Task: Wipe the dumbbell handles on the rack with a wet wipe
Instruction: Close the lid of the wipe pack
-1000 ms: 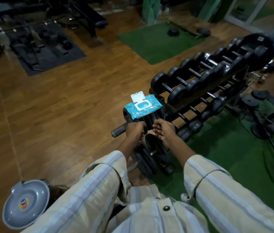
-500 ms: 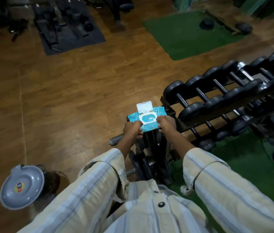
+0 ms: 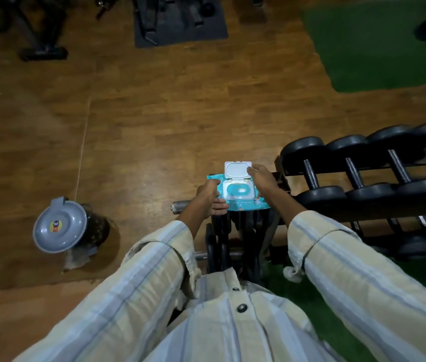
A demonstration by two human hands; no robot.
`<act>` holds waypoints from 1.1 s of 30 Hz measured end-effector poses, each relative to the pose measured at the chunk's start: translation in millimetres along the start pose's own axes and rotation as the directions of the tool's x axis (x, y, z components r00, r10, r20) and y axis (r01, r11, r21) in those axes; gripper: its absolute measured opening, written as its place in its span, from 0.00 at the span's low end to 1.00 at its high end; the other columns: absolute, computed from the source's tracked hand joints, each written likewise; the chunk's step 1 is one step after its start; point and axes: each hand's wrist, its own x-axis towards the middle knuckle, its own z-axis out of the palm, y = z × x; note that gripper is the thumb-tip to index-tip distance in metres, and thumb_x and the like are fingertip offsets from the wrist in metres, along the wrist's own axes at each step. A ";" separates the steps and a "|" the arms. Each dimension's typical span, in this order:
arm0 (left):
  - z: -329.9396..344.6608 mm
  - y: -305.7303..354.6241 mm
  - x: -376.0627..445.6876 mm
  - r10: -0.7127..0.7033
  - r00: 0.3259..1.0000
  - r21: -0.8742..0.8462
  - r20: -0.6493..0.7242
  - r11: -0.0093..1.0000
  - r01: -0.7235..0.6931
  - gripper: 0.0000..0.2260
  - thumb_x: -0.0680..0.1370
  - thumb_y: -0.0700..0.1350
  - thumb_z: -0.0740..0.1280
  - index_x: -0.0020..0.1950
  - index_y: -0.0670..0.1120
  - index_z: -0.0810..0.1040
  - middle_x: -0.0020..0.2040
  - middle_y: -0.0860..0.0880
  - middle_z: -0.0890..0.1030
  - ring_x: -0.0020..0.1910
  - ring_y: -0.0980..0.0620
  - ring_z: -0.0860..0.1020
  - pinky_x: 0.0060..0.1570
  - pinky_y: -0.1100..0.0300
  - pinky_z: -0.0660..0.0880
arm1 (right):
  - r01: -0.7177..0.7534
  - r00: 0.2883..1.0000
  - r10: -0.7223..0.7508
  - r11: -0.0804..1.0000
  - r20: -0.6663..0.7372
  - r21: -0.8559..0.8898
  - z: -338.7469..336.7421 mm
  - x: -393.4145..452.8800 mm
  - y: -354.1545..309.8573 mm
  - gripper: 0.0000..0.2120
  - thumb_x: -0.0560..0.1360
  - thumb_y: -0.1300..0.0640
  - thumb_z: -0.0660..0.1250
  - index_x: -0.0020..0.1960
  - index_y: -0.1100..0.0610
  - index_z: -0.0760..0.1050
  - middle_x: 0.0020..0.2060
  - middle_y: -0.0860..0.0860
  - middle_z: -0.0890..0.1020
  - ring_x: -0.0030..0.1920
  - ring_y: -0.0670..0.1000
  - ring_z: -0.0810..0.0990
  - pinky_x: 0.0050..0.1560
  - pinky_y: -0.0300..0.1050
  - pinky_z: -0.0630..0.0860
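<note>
A blue wet-wipe pack (image 3: 243, 202) lies on top of stacked weight plates at the near end of the rack, its white flip lid (image 3: 236, 169) standing open. My left hand (image 3: 208, 197) grips the pack's left edge, thumb underneath. My right hand (image 3: 264, 178) reaches over the pack's right side, fingertips touching the right edge of the lid. Black dumbbells with steel handles (image 3: 352, 172) sit in a row on the dumbbell rack (image 3: 363, 205) to the right. No loose wipe is visible.
A grey-lidded bin (image 3: 60, 227) stands on the wooden floor at lower left. A steel bar end (image 3: 180, 206) sticks out left of the weight plates (image 3: 222, 246). Green turf (image 3: 379, 45) lies at upper right and below the rack; dark gym machines stand at the top.
Both hands rose from the weight plates onto the wipe pack. The left now holds its left edge and the right has reached forward to the open lid. The view tilted down.
</note>
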 end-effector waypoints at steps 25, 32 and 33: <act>31.3 -10.1 14.2 0.190 0.921 0.194 -0.340 0.972 -0.129 0.17 0.68 0.41 0.77 0.54 0.38 0.80 0.41 0.41 0.83 0.25 0.49 0.79 0.26 0.59 0.77 | 0.183 0.969 -0.219 0.947 -0.117 -0.263 -0.3 -18.0 43.5 0.29 0.63 0.57 0.84 0.59 0.57 0.76 0.54 0.56 0.84 0.54 0.54 0.84 0.54 0.53 0.81; 33.8 -14.1 13.1 0.216 0.880 0.256 -0.422 0.960 -0.113 0.24 0.59 0.46 0.84 0.48 0.43 0.78 0.41 0.44 0.84 0.30 0.50 0.84 0.29 0.49 0.83 | 0.187 0.968 -0.219 0.954 -0.118 -0.235 -0.3 -19.7 44.4 0.28 0.62 0.58 0.84 0.57 0.57 0.76 0.54 0.57 0.84 0.54 0.54 0.84 0.53 0.54 0.82; 34.1 -14.9 14.9 0.215 0.880 0.247 -0.424 0.962 -0.116 0.25 0.58 0.47 0.84 0.48 0.43 0.78 0.42 0.44 0.84 0.31 0.50 0.84 0.28 0.49 0.83 | 0.186 0.969 -0.217 0.956 -0.121 -0.228 -0.6 -20.2 44.6 0.28 0.62 0.58 0.84 0.57 0.57 0.76 0.54 0.56 0.84 0.53 0.54 0.84 0.53 0.53 0.83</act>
